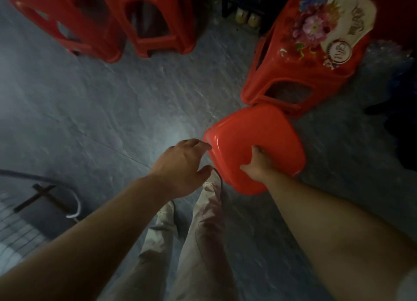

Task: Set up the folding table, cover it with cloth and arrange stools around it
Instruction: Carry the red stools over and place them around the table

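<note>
Dim grey marbled floor [94, 111] bears several red stools [158, 27].

Floor [90, 102]: grey tiles with a stone-like mottle, glossy. One thin joint line [130, 158] runs slantwise across it. Room dim overall; a pale bright patch [135, 138] of reflected light sits mid-floor, and the edges fall off to near black.

Low on the left, a wire grille [15, 228], with a dark cross-shaped piece [42, 197] and a curved dark tube [67, 188] with a white tip beside it.

Far side: a dark rack [239, 5] with two pale objects [248, 18] at its foot, blurred. To the right, crinkled clear plastic [388, 54].
</note>
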The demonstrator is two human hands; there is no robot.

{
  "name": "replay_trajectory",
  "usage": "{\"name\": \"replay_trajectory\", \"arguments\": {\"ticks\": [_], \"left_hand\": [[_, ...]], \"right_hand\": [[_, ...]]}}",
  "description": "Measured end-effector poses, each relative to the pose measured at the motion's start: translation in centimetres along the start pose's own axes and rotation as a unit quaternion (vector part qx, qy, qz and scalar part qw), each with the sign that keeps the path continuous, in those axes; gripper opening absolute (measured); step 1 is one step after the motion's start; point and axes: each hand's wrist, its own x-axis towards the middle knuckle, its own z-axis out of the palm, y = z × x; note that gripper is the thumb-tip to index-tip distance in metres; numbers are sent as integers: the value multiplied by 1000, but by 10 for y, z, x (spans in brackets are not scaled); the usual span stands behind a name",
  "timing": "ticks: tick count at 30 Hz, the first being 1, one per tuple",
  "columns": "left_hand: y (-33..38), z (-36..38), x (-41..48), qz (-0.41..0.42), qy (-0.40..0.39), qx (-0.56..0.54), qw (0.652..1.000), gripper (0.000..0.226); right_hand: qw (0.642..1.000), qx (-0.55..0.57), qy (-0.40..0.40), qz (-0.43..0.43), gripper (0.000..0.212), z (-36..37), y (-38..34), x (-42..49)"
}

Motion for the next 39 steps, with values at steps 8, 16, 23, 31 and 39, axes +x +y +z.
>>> {"name": "replay_trajectory", "arguments": {"ticks": [8,16,23,31,39], "left_hand": [[-26,13,3,-58,-19,-4,998,54],[-47,30,-6,-92,-33,-39,994,53],[-79,37,-33,-125,-12,-104,987,55],[-108,54,-81,-147,80,-317,934,98],[-168,62,-184,-113,148,-275,943,144]], "right_hand": [[999,-30,-7,19,106,9,4,36],[996,-67,26,48,115,15,-2,48],[992,-72,105,-18,89,24,-36,15],[981,-93,131,-110,66,46,-126,-97],[962,-103,123,-220,59,93,-248,-214]]}}
